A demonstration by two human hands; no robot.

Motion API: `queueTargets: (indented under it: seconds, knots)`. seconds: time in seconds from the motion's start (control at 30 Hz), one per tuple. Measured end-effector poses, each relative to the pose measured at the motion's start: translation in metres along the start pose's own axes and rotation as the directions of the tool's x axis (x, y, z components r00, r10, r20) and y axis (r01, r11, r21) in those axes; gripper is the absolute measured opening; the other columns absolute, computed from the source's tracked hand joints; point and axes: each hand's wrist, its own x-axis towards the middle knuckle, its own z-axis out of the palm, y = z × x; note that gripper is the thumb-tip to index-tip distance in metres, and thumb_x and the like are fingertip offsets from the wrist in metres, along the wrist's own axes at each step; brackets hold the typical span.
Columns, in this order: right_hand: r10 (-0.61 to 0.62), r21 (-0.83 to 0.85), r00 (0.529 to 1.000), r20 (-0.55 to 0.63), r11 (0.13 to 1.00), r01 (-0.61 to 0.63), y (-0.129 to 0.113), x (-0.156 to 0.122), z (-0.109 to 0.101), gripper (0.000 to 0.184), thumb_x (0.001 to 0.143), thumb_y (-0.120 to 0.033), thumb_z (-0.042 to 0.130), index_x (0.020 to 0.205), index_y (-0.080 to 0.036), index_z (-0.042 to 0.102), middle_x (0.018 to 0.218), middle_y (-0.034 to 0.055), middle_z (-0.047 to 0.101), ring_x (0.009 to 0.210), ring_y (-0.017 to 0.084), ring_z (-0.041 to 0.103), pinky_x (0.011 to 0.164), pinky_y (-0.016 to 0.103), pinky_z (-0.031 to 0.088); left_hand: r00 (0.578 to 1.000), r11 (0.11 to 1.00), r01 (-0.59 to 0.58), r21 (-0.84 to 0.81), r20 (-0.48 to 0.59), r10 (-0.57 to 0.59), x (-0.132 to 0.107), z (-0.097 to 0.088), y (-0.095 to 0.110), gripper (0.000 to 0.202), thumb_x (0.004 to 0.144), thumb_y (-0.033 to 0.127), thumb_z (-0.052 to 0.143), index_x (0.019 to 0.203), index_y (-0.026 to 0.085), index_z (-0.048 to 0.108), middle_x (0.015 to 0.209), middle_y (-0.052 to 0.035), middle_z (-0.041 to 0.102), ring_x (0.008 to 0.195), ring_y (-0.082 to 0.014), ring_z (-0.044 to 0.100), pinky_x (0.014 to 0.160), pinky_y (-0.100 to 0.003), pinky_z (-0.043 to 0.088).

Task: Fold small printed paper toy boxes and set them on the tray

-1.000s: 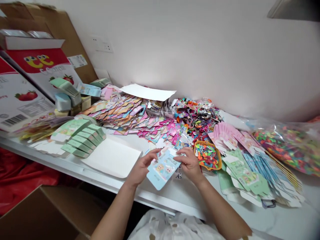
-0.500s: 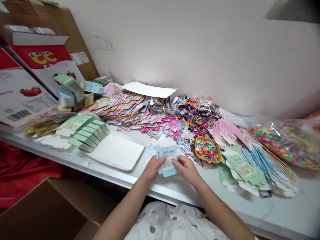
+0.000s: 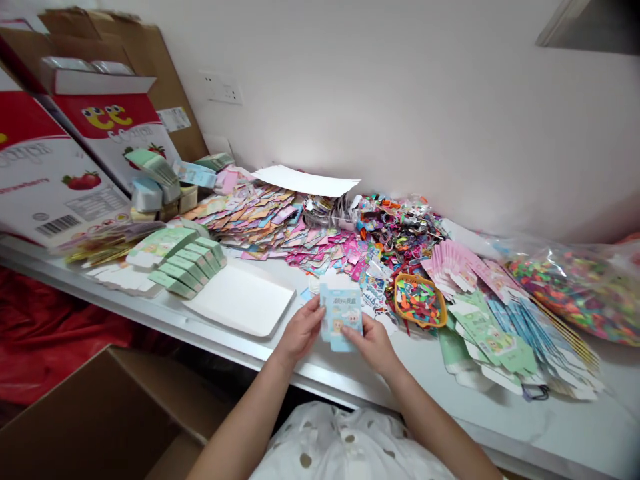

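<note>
A small light blue printed cardboard box (image 3: 341, 310) stands upright between my hands, just above the white table top. My left hand (image 3: 301, 330) grips its left side, and my right hand (image 3: 367, 343) holds its lower right side. A white rectangular card tray (image 3: 241, 300) lies to the left of my left hand. Close beyond my right hand sits an orange basket (image 3: 420, 301) of colourful small pieces.
Green flat-folded boxes (image 3: 185, 267) and a spread of patterned cards (image 3: 250, 220) cover the table's left and back. Pink, green and blue box blanks (image 3: 485, 333) lie right, beside a clear bag of colourful pieces (image 3: 575, 293). Strawberry-printed cartons (image 3: 90, 160) stand left; a cardboard box (image 3: 110, 420) sits below.
The blue card has gone from a slanted, spread-out blank to an upright, more compact box shape. My hands have moved closer together around it.
</note>
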Motion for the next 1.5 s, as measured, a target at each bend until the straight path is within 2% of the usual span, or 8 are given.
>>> queueTargets:
  seconds: [0.2, 0.5, 0.73, 0.87, 0.97, 1.2, 1.37, 1.5]
  knots:
    - [-0.4, -0.603, 0.917, -0.002, 0.732, 0.318, 0.01, 0.006, 0.003, 0.019, 0.082, -0.02, 0.046, 0.092, -0.02, 0.063, 0.077, 0.0071, 0.064, 0.072, 0.02, 0.059, 0.066, 0.029, 0.046, 0.947, 0.892, -0.148, 0.427, -0.197, 0.252, 0.006, 0.024, -0.008, 0.104, 0.048, 0.03, 0.084, 0.136, 0.02, 0.029, 0.123, -0.0126, 0.051, 0.111, -0.0271, 0.051, 0.096, -0.037, 0.04]
    - [-0.269, -0.376, 0.962, 0.038, 0.888, 0.263, 0.004, 0.006, 0.002, 0.016, 0.084, -0.027, 0.05, 0.086, -0.021, 0.064, 0.077, 0.0038, 0.064, 0.068, 0.016, 0.055, 0.062, 0.027, 0.045, 0.9, 0.739, -0.096, 0.667, -0.258, 0.35, 0.001, 0.023, -0.002, 0.072, 0.058, 0.033, 0.078, 0.123, 0.02, 0.047, 0.11, -0.0063, 0.062, 0.097, -0.0216, 0.059, 0.086, -0.03, 0.045]
    - [-0.009, -0.035, 0.999, 0.041, 0.999, 0.01, 0.017, 0.012, -0.007, 0.029, 0.084, -0.037, 0.053, 0.107, -0.02, 0.058, 0.084, 0.003, 0.065, 0.074, 0.018, 0.059, 0.067, 0.029, 0.047, 0.895, 0.89, -0.099, 0.444, -0.352, 0.275, 0.002, 0.009, -0.004, 0.027, 0.069, 0.037, 0.068, 0.083, 0.014, 0.061, 0.08, -0.0031, 0.068, 0.074, -0.0166, 0.061, 0.07, -0.028, 0.048]
    - [-0.231, -0.309, 0.946, -0.227, 0.939, 0.155, 0.014, 0.013, -0.005, 0.045, 0.078, -0.035, 0.062, 0.119, -0.022, 0.05, 0.104, 0.0096, 0.061, 0.092, 0.023, 0.057, 0.08, 0.037, 0.046, 0.878, 0.861, -0.074, 0.503, -0.377, 0.296, 0.002, 0.005, -0.009, 0.026, 0.068, 0.036, 0.069, 0.078, 0.015, 0.057, 0.073, -0.0001, 0.063, 0.065, -0.0125, 0.056, 0.062, -0.023, 0.045]
    - [-0.471, -0.543, 0.878, -0.087, 0.761, 0.355, -0.001, 0.019, -0.008, 0.035, 0.079, -0.03, 0.061, 0.113, -0.022, 0.055, 0.111, 0.0109, 0.058, 0.105, 0.026, 0.049, 0.092, 0.041, 0.039, 0.923, 0.792, -0.058, 0.607, -0.27, 0.274, 0.0, 0.008, -0.009, 0.021, 0.07, 0.034, 0.067, 0.076, 0.015, 0.058, 0.067, 0.0025, 0.058, 0.062, -0.0102, 0.05, 0.06, -0.021, 0.041]
    - [-0.231, -0.518, 0.967, 0.106, 0.817, 0.252, -0.018, 0.036, -0.017, 0.02, 0.072, -0.032, 0.069, 0.077, -0.018, 0.056, 0.074, 0.0005, 0.053, 0.069, 0.014, 0.05, 0.062, 0.025, 0.039, 0.95, 0.676, -0.062, 0.735, -0.164, 0.265, -0.004, 0.014, 0.001, 0.014, 0.071, 0.029, 0.063, 0.075, 0.016, 0.059, 0.068, 0.0028, 0.054, 0.065, -0.0105, 0.047, 0.061, -0.021, 0.037]
    - [-0.142, -0.455, 0.98, 0.136, 0.87, 0.189, -0.014, 0.033, -0.016, 0.015, 0.077, -0.023, 0.062, 0.066, -0.018, 0.054, 0.071, -0.0005, 0.051, 0.068, 0.013, 0.05, 0.061, 0.022, 0.038, 1.0, 0.901, 0.007, 0.434, -0.014, -0.001, -0.004, 0.002, 0.007, 0.023, 0.067, 0.027, 0.067, 0.085, 0.017, 0.056, 0.088, -0.0008, 0.059, 0.081, -0.014, 0.054, 0.073, -0.023, 0.041]
    - [-0.106, -0.32, 0.98, 0.167, 0.934, 0.156, -0.016, 0.03, -0.015, 0.011, 0.081, -0.025, 0.057, 0.072, -0.018, 0.055, 0.067, -0.0024, 0.052, 0.063, 0.011, 0.051, 0.058, 0.021, 0.039, 0.92, 0.934, 0.334, 0.127, 0.171, -0.353, -0.003, -0.007, 0.004, 0.044, 0.076, 0.042, 0.058, 0.113, 0.02, 0.053, 0.103, -0.0082, 0.061, 0.09, -0.0215, 0.06, 0.079, -0.034, 0.045]
